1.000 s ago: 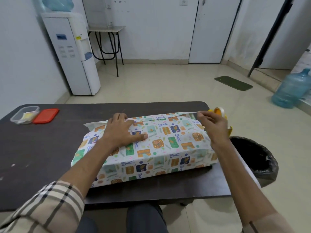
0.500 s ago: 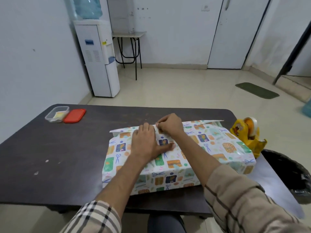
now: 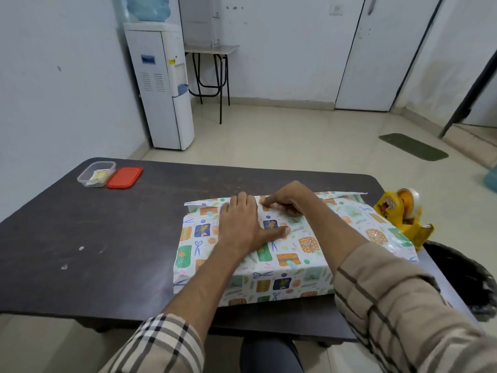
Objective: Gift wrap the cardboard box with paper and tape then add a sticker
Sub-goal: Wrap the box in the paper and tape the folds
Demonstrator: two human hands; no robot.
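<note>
Pressing paper (image 3: 295, 254) with flat left fingers (image 3: 243, 201) | curling right fingers (image 3: 269, 207) at seam (image 3: 336, 195) just beside them, cannot tell any grip | keep overlap taut, smooth seam outward

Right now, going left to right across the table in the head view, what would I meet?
Tub → red lid → wrapped box → tape dispenser → bin, just off the table's right end.
</note>
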